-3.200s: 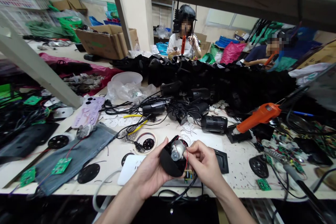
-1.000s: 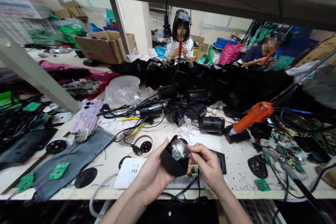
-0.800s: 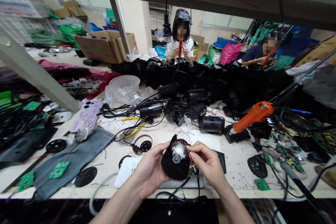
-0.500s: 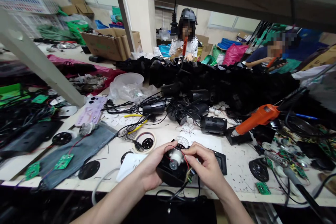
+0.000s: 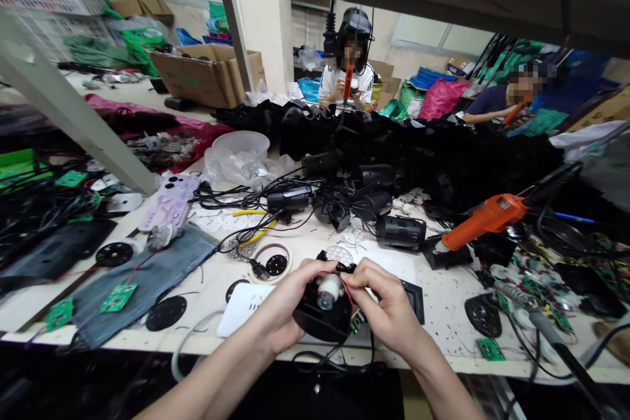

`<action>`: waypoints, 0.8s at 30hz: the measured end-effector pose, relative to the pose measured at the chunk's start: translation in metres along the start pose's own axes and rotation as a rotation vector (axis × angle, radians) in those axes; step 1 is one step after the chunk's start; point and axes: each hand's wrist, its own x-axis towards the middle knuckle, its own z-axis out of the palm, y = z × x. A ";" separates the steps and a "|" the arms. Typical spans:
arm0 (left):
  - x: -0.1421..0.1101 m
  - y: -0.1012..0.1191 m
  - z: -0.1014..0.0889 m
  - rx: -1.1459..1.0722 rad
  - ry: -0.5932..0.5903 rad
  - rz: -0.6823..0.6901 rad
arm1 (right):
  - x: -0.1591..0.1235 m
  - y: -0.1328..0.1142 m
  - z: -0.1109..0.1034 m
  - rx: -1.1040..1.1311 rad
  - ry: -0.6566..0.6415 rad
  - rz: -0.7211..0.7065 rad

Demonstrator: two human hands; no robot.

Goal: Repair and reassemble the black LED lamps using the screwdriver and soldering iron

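My left hand [image 5: 285, 312] is wrapped round the left side of a black plastic housing [image 5: 322, 327] near the table's front edge. A white cylindrical part with a clear end [image 5: 327, 294] sits in the housing's opening, with a thin red wire beside it. My right hand [image 5: 386, 305] pinches at the upper right of the housing, where the red wire [image 5: 346, 289] runs between thumb and forefinger. Both thumbs are close to a small dark piece at the rim. A small circuit board [image 5: 355, 323] hangs by the right palm, and a black cable [image 5: 322, 359] loops below.
An orange electric screwdriver [image 5: 485, 222] lies right, beside a soldering iron [image 5: 551, 335]. A white power strip [image 5: 243, 307] and a tape roll [image 5: 290, 262] are left. Black housings and cables [image 5: 290, 197] lie behind. Two people work across the table. A slanted post [image 5: 93, 111] stands left.
The housing has tilted slightly in my hands, and my fingers have shifted at its upper rim. A small dark piece now stands up there. The camera view has moved slightly.
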 end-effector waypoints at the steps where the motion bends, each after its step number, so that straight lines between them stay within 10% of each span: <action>1: 0.000 0.002 0.001 -0.003 0.017 0.003 | 0.002 -0.002 -0.001 -0.007 0.002 -0.011; 9: -0.003 0.010 -0.010 0.023 0.048 0.209 | -0.010 0.004 0.002 0.201 0.321 0.212; 15: -0.009 0.013 -0.013 -0.014 0.018 0.232 | -0.028 0.016 0.016 0.550 0.082 0.359; 24: -0.004 0.012 -0.017 0.124 0.096 0.367 | -0.019 -0.006 0.015 0.504 0.135 0.422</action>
